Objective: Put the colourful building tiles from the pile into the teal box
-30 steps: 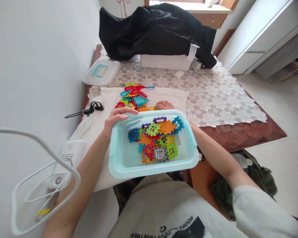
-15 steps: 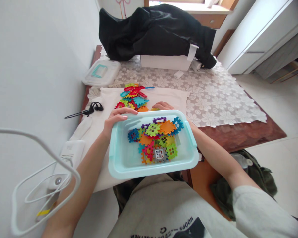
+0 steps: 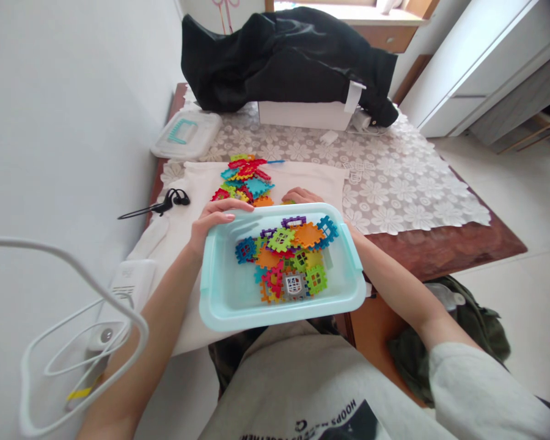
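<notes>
A pale blue plastic bin [image 3: 229,299] rests on my lap against the table edge, with several colourful interlocking building tiles [image 3: 288,256] heaped in its right half. My left hand [image 3: 213,219] curls over the bin's far left rim and grips it. My right hand [image 3: 300,195] reaches past the bin's far rim, fingers bent down onto the white cloth [image 3: 316,177], beside a loose pile of tiles [image 3: 245,177]. Whatever lies under those fingers is hidden by the rim.
A clear lid with a teal handle [image 3: 186,133] lies at the table's far left. A black garment [image 3: 284,58] covers a white box [image 3: 302,113] at the back. Black earphones [image 3: 165,203] and a white charger with cable [image 3: 119,299] sit left. A green bag [image 3: 467,330] lies on the floor.
</notes>
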Demonstrator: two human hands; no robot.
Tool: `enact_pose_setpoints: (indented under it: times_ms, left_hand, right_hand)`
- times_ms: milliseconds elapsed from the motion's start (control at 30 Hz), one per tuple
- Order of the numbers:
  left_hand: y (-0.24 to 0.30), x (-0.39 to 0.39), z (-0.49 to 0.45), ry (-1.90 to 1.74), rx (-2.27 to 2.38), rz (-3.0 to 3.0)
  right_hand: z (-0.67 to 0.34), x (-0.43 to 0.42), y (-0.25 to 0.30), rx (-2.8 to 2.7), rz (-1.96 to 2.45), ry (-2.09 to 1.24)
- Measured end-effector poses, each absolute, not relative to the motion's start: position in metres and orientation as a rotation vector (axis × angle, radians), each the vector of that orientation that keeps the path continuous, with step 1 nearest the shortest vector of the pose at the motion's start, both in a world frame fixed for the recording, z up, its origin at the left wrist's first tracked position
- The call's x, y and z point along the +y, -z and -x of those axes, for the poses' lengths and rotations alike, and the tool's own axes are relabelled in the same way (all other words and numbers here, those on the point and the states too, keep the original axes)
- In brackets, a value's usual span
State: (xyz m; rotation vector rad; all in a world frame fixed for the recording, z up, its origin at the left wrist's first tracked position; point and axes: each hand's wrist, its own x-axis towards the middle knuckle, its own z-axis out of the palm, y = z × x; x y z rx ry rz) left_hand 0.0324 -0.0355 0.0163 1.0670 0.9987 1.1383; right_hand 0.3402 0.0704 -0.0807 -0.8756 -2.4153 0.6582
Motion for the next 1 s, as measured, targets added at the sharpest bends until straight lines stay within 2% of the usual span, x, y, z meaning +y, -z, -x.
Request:
enact_pose_setpoints:
  times_ms: [400,600,800,1000]
  left_hand:
    - [-0.015,-0.035,-0.032,-1.149,1.023,-1.074]
    - [-0.016,-0.036,-0.032,-1.138,1.016,-1.093]
    - [-0.013,-0.036,-0.030,-1.130,0.993,-1.096]
    - [-0.009,-0.036,-0.027,-1.100,0.980,-1.051]
  right_hand:
    - [-0.355,0.075,0.047,-2.380,1.113,-0.822]
    - [-0.368,0.081,0.029,-1.999,1.137,-0.933]
    - [-0.381,0.085,0.015,-1.497,0.865,-1.069]
    - [-0.376,0.059,-0.013,-1.785,0.457,-1.213]
